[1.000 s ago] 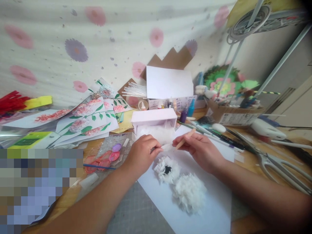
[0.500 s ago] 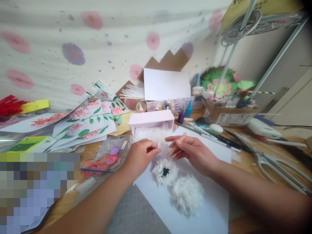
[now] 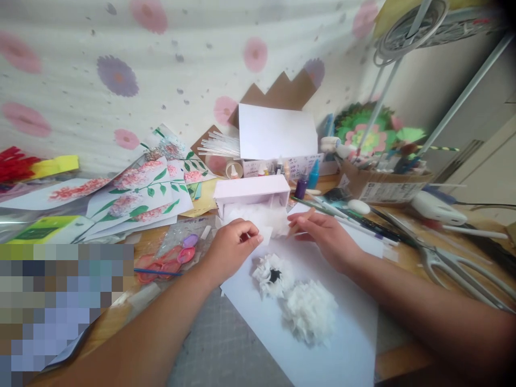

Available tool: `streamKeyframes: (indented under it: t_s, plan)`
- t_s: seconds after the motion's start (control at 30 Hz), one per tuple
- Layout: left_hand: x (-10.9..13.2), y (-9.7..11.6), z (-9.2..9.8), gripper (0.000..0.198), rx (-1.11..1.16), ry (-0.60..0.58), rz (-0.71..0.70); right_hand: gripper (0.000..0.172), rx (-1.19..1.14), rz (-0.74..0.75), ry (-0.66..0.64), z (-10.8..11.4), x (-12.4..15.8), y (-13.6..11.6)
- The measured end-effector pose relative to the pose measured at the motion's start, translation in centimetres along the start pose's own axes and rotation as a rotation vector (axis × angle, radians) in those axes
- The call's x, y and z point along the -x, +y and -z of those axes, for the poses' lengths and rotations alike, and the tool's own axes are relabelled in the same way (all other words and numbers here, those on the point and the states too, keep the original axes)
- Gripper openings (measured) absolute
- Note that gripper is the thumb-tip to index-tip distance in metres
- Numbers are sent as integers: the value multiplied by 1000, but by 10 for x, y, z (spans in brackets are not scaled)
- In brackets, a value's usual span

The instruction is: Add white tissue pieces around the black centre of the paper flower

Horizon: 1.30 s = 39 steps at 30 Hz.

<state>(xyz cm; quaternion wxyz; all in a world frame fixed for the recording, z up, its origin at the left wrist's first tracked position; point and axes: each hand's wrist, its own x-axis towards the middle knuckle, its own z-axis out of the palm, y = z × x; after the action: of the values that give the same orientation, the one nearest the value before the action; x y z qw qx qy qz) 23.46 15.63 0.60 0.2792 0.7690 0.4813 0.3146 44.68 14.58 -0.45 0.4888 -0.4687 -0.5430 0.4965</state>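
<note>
My left hand (image 3: 236,244) is closed, thumb and forefinger pinching a small thin white paper piece (image 3: 265,236). To its right, my right hand (image 3: 328,234) has its fingers closed round a light wooden stick (image 3: 300,223), partly covered by the fingers. Below the hands, a ruffled white paper flower (image 3: 264,275) with a dark centre lies on a white sheet (image 3: 346,357). A second, fuller white ruffled flower (image 3: 309,312) sits beside it, nearer to me. Just beyond my hands, a pale pink box (image 3: 252,188) stands open toward me with white thin paper (image 3: 258,215) in it.
Large scissors (image 3: 439,269) lie at the right, near a cardboard box (image 3: 379,183) of tools. Small paint bottles (image 3: 301,187) stand behind the pink box. Flower pictures (image 3: 137,193) and a blue stick (image 3: 158,272) over pink plastic pieces (image 3: 161,263) are at the left.
My right hand has drawn slightly away to the right with the wooden stick, widening the gap between the hands. The white piece stays in my left hand. The view has tilted a little.
</note>
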Motion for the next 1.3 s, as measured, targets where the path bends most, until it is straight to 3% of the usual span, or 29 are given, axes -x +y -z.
streamKeyframes:
  t_s: [0.13, 0.23, 0.33, 0.6, 0.83, 0.97, 1.1, 1.3]
  plan:
    - [4, 6, 3, 15, 264, -194, 77, 35, 94, 68, -13, 9, 7, 0]
    - [7, 10, 6, 16, 471, -370, 149, 31, -4, 97, -178, 8, 17, -1]
    - [8, 12, 10, 17, 568, -445, 196, 29, -11, 103, -319, 2, 24, -3]
    - [8, 15, 10, 16, 298, -648, 239, 32, 164, 95, -371, -3, 26, -3]
    - [11, 10, -6, 20, 59, -542, 207, 30, 189, 107, -337, 0, 26, -3]
    - [11, 10, -8, 19, 16, -513, 196, 26, 188, 278, -230, -1, 29, -11]
    - [12, 11, -8, 20, -26, -494, 175, 18, 250, 477, -324, -8, 33, -16]
    - [12, 11, -9, 21, 5, -475, 197, 21, 466, 501, -323, -14, 31, -7]
